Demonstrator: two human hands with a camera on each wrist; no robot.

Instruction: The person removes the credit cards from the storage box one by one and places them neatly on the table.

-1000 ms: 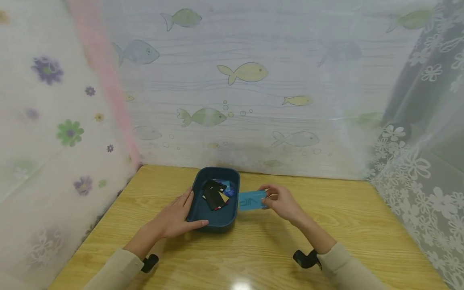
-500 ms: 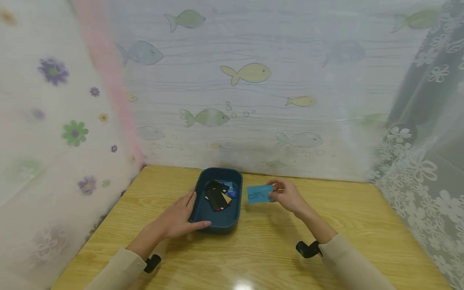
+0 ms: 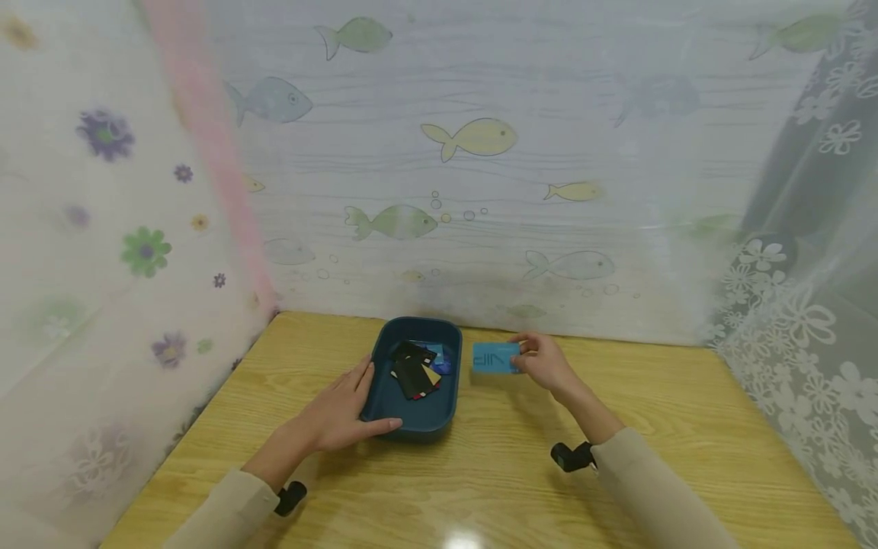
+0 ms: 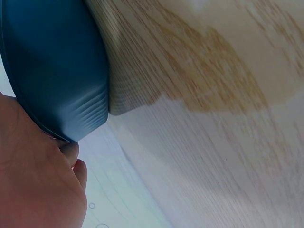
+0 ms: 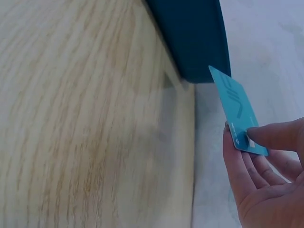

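Note:
In the head view my right hand point(image 3: 545, 362) pinches a light blue plastic card point(image 3: 495, 358) marked "VIP" by its right end. The right wrist view shows the thumb on the card's point(image 5: 233, 102) face and the fingers behind it. The card hangs above the table, just right of a dark blue plastic bin point(image 3: 449, 404). My left hand point(image 3: 332, 412) rests against the bin's near left side, its fingers extended along the side and its thumb over the front rim. Inside lie several cards: black cards point(image 3: 414, 378), a gold corner point(image 3: 431, 375) and blue cards point(image 3: 439, 355).
The bin stands on a wood-grain table point(image 3: 494, 473), near its back edge. Behind it hangs a pale curtain point(image 3: 473, 191) printed with fish; a flowered sheet point(image 3: 144, 252) closes the left side and lace point(image 3: 789, 305) the right. Black wrist cameras point(image 3: 572, 457) sit below both hands.
My right hand has moved right and back with the blue card, from against the bin's right rim to a short gap away. The left hand keeps its place; the view has shifted slightly.

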